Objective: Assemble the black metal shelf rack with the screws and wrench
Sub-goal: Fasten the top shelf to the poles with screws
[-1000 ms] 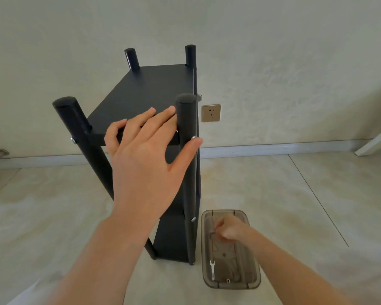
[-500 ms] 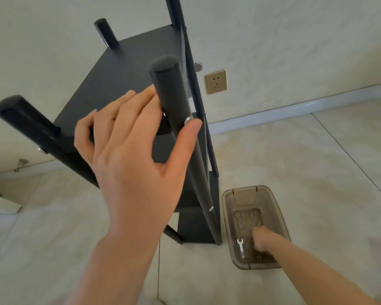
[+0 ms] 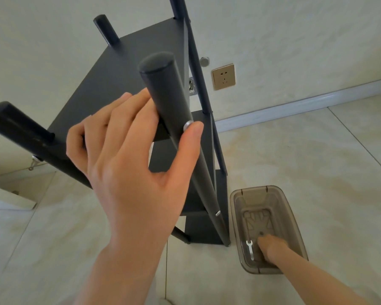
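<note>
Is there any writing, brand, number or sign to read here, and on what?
None can be read. The black metal shelf rack and the beige wall socket show no lettering; raised marks on the floor of the clear brown plastic box are too blurred to read.

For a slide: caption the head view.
Left hand holds the rack post; right hand reaches into the tray beside the wrench.

Two bare hands and bare forearms, skin uncovered right down to the bottom frame edge. Left hand (image 3: 128, 164): back of hand shows, knuckle creases clear, thumb (image 3: 190, 134) nail cut short. Left forearm (image 3: 119, 271) plain. Right hand (image 3: 271, 246) motion-blurred, nails and finger detail unreadable. Right forearm (image 3: 317, 277) plain and slim.
</note>
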Demonstrator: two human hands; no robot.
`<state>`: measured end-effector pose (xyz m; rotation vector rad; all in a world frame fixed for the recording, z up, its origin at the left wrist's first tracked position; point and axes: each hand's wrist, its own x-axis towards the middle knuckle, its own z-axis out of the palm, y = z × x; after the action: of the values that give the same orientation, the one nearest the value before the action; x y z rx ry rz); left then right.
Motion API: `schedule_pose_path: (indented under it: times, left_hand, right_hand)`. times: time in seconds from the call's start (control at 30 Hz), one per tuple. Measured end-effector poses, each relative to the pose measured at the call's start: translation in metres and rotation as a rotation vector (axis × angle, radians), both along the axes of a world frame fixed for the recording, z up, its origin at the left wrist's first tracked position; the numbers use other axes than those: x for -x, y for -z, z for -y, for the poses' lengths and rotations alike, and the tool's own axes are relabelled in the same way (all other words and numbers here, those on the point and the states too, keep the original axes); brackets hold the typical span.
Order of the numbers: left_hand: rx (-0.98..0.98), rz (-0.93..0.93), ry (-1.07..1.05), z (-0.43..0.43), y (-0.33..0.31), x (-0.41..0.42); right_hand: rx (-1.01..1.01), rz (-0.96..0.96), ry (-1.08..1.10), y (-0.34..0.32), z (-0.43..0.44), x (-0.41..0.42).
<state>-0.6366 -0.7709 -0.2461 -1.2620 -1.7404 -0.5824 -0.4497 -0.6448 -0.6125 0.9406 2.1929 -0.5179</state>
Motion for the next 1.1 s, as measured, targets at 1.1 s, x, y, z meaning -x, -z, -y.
schedule_pose_path:
  times: [1.1]
  left_hand:
    - [-0.102,0.167,-0.025,-0.006,-0.019,-0.050]
  right_hand:
    - [-0.096,-0.162,0.238,-0.037,-0.075,-0.104]
